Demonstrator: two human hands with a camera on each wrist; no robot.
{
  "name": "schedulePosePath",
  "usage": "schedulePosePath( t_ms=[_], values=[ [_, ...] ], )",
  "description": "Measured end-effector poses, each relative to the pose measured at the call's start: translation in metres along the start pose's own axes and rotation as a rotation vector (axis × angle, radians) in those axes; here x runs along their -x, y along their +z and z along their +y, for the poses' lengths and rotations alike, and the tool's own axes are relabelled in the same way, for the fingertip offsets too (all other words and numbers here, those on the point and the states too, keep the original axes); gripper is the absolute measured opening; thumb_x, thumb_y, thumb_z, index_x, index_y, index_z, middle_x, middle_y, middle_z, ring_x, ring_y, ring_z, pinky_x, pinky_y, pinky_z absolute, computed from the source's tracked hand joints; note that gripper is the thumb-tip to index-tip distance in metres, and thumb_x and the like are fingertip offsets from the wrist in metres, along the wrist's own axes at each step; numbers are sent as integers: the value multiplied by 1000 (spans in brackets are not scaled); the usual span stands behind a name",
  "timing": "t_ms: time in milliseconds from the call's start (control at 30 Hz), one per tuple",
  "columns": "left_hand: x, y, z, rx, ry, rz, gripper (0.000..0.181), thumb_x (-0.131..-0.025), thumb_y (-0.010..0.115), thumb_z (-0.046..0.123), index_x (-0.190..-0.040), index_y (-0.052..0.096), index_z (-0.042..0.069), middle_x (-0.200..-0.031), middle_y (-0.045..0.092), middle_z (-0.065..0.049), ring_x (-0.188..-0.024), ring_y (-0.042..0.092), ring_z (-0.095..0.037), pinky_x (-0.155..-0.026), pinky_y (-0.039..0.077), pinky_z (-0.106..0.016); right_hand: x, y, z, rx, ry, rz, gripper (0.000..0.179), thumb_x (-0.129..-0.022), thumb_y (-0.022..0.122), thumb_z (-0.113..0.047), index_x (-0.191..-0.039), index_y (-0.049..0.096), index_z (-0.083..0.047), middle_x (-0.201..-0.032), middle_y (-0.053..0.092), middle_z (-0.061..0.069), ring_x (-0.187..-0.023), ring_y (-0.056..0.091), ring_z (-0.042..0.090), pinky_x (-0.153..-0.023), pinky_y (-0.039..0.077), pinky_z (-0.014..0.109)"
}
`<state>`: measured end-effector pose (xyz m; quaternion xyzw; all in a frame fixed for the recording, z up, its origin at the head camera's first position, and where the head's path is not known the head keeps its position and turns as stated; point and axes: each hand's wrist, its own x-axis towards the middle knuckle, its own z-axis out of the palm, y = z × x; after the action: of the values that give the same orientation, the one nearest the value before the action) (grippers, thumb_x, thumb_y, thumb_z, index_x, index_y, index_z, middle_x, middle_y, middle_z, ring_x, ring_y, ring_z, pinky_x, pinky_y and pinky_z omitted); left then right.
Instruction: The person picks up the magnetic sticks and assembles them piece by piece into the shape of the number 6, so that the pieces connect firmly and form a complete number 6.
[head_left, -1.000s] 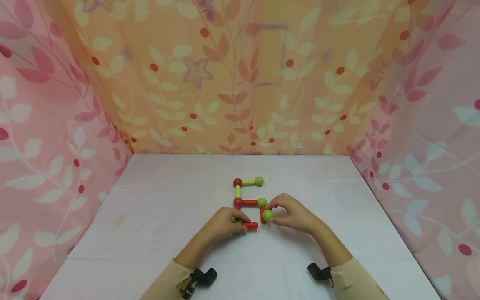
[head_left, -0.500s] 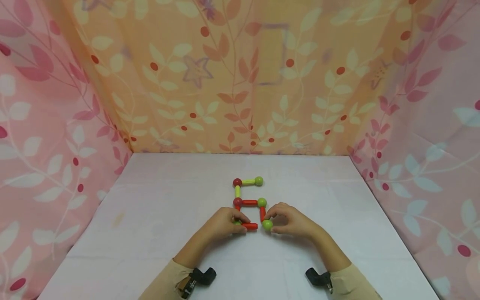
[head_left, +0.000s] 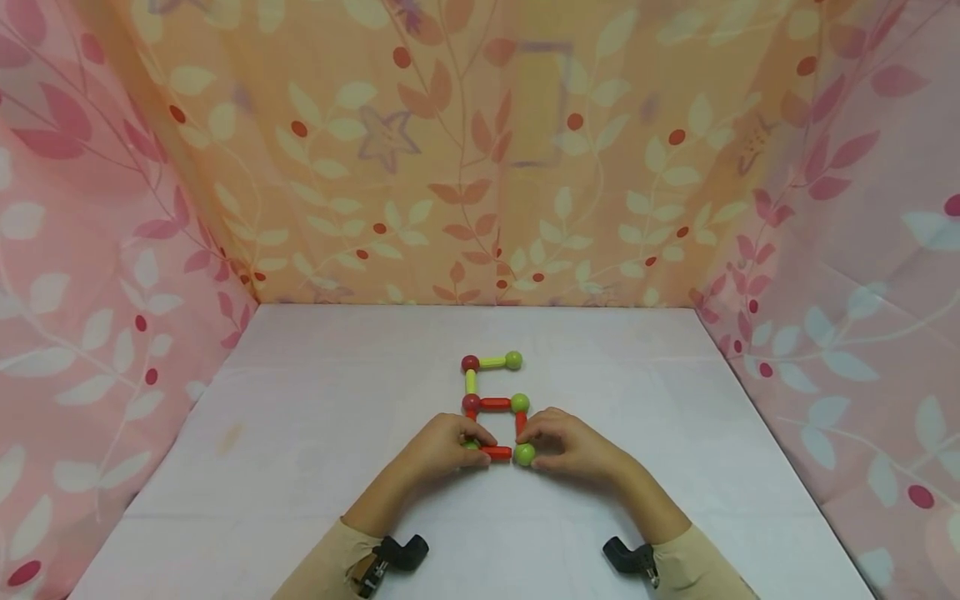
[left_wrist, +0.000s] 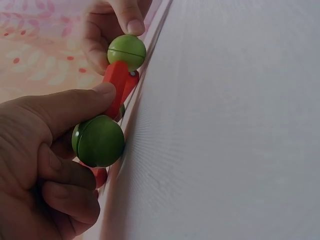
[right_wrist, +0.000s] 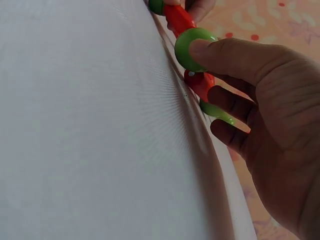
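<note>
A figure of balls and rods lies flat on the white table. My left hand (head_left: 444, 444) grips its near left corner, thumb on a red rod (head_left: 497, 453) beside a green ball (left_wrist: 100, 141). Thumb and fingers of my right hand (head_left: 576, 446) pinch another green ball (head_left: 524, 455) at the near right corner. The free end of the near red rod comes right up to this ball. A second red rod (head_left: 521, 423) runs from it to a green ball (head_left: 520, 403) farther back. The left fingers partly cover the left side rod.
Behind the red square, yellow-green rods (head_left: 492, 362) link a dark red ball (head_left: 469, 363) and a green ball (head_left: 513, 360). White cloth covers the table (head_left: 315, 375). Patterned fabric walls (head_left: 442, 167) stand at the back and both sides.
My right hand has brought its green ball toward me, down to the end of the right side rod, then left against the near red rod. My left hand has stayed nearly still.
</note>
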<state>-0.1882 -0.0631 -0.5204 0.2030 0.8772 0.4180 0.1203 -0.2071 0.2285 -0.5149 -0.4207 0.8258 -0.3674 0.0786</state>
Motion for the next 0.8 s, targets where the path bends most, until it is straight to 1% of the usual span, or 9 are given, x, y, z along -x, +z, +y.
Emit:
schedulePosePath(
  t_ms=[100,167,433,600,700,800],
  values=[
    [0,0,0,2,-1,1,18,-83,86,28,-99,80,35,-92,71,19,-86,56,-11,-73,46,-28,-1,2,1,2,-30,2,34,-89,81,-16,-120,71,-25,-121,67,-11,-117,57,14,-103,47,34],
    [-1,1,-1,5,-10,-1,18,-83,86,27,-99,80,34,-91,70,17,-86,56,-12,-73,47,-29,-2,3,2,6,-36,1,34,-89,81,-16,-120,71,-25,-122,68,-10,-117,58,14,-102,47,34],
    [-2,1,1,13,-22,-3,17,-84,86,28,-99,80,33,-90,69,16,-86,56,-13,-73,46,-29,-1,1,1,32,-9,-1,34,-88,82,-18,-119,71,-27,-121,67,-14,-118,57,12,-104,46,35],
    [0,1,1,13,-35,-18,17,-83,86,28,-99,80,34,-87,69,17,-81,54,-11,-67,44,-27,-2,-1,1,-15,14,-22,33,-90,80,-17,-120,71,-26,-121,67,-14,-118,56,11,-103,46,33],
    [1,1,1,24,-40,-22,18,-83,86,28,-98,80,35,-87,70,17,-80,54,-11,-66,44,-27,-4,-4,0,-60,22,-35,30,-92,77,-16,-121,71,-23,-120,69,-10,-117,56,12,-103,46,34],
    [-1,0,2,34,-42,-23,18,-84,86,28,-99,80,35,-88,70,16,-81,55,-12,-66,45,-28,-8,-11,-4,-100,38,-46,27,-94,75,-16,-120,71,-18,-119,70,-5,-115,57,16,-101,48,38]
  ],
)
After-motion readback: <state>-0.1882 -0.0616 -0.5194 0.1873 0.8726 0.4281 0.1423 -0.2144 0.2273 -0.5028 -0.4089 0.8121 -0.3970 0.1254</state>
